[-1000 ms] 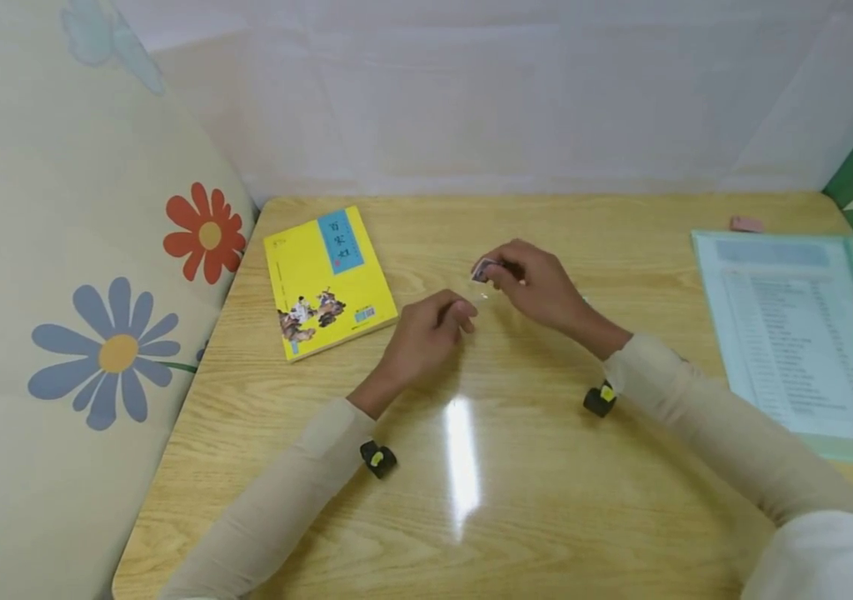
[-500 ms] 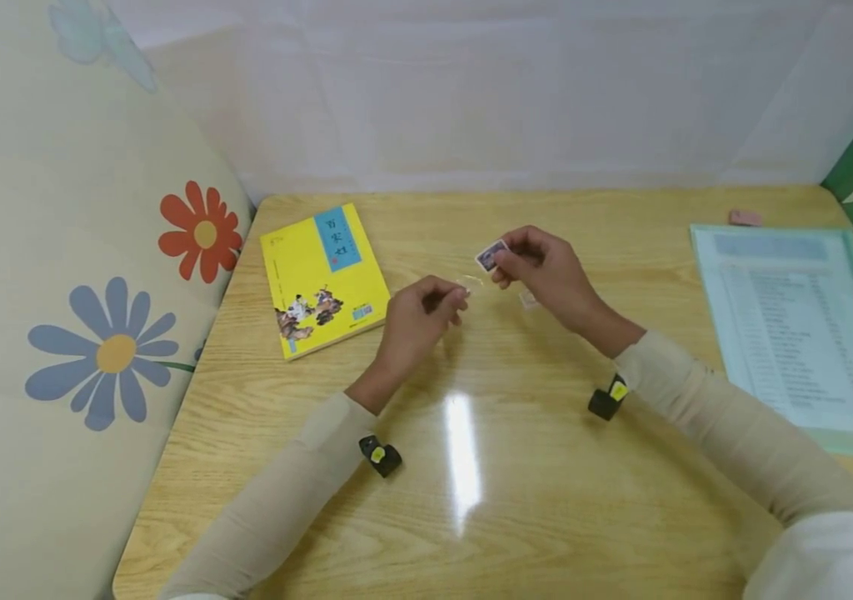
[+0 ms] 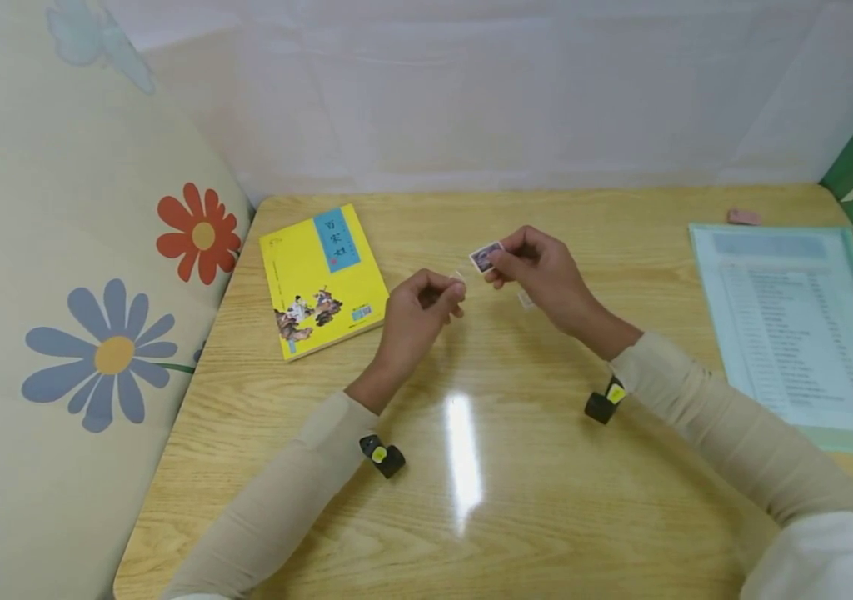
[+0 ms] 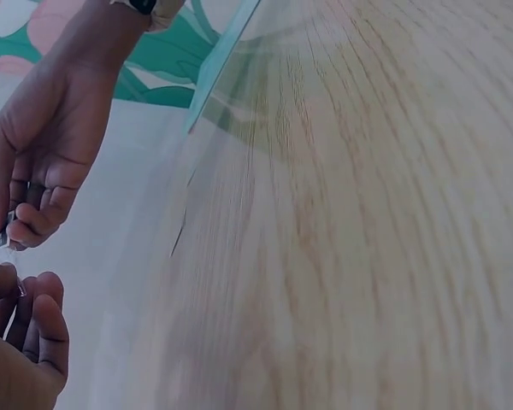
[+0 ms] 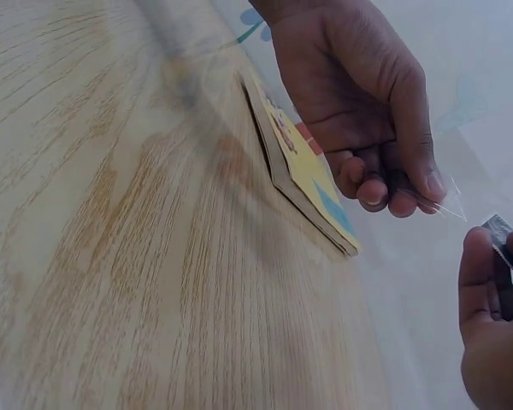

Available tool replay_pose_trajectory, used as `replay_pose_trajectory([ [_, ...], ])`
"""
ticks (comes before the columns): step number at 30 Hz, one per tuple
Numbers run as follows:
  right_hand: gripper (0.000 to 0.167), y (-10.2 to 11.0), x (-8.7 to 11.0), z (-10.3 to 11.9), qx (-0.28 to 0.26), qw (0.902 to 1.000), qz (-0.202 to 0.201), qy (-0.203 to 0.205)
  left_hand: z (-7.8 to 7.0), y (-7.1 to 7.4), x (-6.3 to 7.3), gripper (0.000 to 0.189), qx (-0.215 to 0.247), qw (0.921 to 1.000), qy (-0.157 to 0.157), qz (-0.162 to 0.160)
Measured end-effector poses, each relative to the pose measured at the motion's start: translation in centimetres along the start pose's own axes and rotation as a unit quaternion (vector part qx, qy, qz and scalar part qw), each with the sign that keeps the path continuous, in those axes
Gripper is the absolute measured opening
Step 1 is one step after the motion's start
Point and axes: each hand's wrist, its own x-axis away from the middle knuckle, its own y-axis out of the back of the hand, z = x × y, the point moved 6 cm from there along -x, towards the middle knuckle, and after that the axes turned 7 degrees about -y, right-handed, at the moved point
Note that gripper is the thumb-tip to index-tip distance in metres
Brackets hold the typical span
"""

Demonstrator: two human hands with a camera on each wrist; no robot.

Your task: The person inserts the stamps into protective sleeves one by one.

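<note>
My left hand (image 3: 413,321) pinches a thin piece of clear plastic film (image 5: 449,205) between thumb and fingers. Its corner sticks out past the fingertips in the right wrist view. Just to the right, my right hand (image 3: 552,279) holds a small white-bordered picture (image 3: 486,257), dark in the middle and about stamp size, by its right end. Both hands are raised over the table, fingertips close together with a narrow gap between film and picture. In the left wrist view, the picture overlaps the film. Another small clear piece (image 3: 526,299) shows below the right hand.
A yellow book (image 3: 329,283) lies left of the hands on the wooden table (image 3: 546,500). At right is a pale green folder with a printed sheet (image 3: 794,333), and a pink eraser-like block (image 3: 744,217) behind it. A white curtain (image 3: 434,100) stands behind the table.
Both hands have risen slightly. The right hand moved a little right, and its picture now shows more fully. The film at the left fingertips has come into view, as has the clear piece below.
</note>
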Motion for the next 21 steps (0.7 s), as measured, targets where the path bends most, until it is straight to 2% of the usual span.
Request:
replay_pose_trajectory([
  [9,0.015,-0.22,0.05,-0.11,-0.029,0.9995,0.012,-0.006,-0.04,-0.11,-0.08,0.022,0.004,1.0000,0.004,-0.007],
  [21,0.015,-0.46,0.12,0.07,-0.063,0.9978,0.019,-0.011,-0.41,-0.15,-0.03,0.020,0.001,0.9995,-0.017,-0.025],
])
